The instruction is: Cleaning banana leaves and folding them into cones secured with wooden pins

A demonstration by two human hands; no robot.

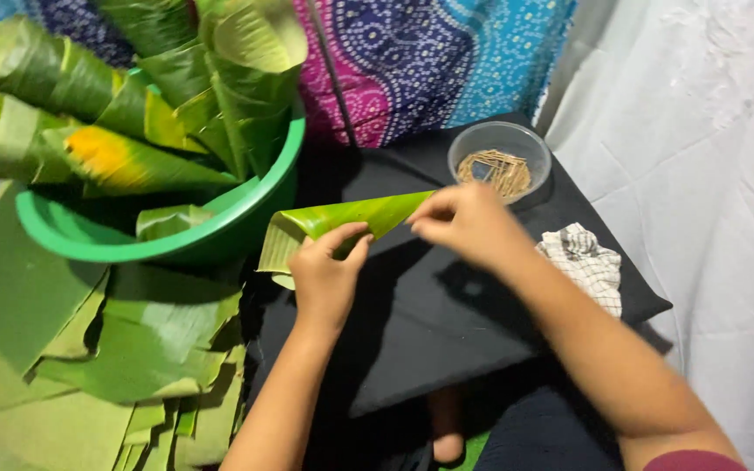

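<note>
Step in hand: a strip of banana leaf is rolled into a leaf cone (351, 218) and held in shape between both hands above a black cushion (447, 323).
Left hand (326, 277): closed on the wide, open end of the cone, thumb and fingers pinching the rolled edge from below.
Right hand (464, 222): closed on the narrow end, fingertips pinched at the tip where the leaf layers overlap.
Doing it well: by my judgement the overlap needs steady pressure from both hands, since a springy leaf tends to unroll once one side slackens; the tip wants a tight pinch so that no gap opens, and the wide mouth should stay round, not crushed. The leaf probably splits along its veins if bent sharply, so a gentle curve is safer than a crease.
Cone's position: it lies nearly level, slanting slightly up toward the right, spanning the gap between the two hands, in the air just above the cushion and just beside the green basin (220, 231).
Basin: it holds several finished cones, standing mouth up and leaning on each other.
Clear bowl (499, 159): it sits just beyond the right hand and holds thin wooden sticks.
Flat leaves (89, 366): a loose stack lies left of the left forearm.
Checked cloth (586, 262): crumpled at the cushion's right edge.
</note>
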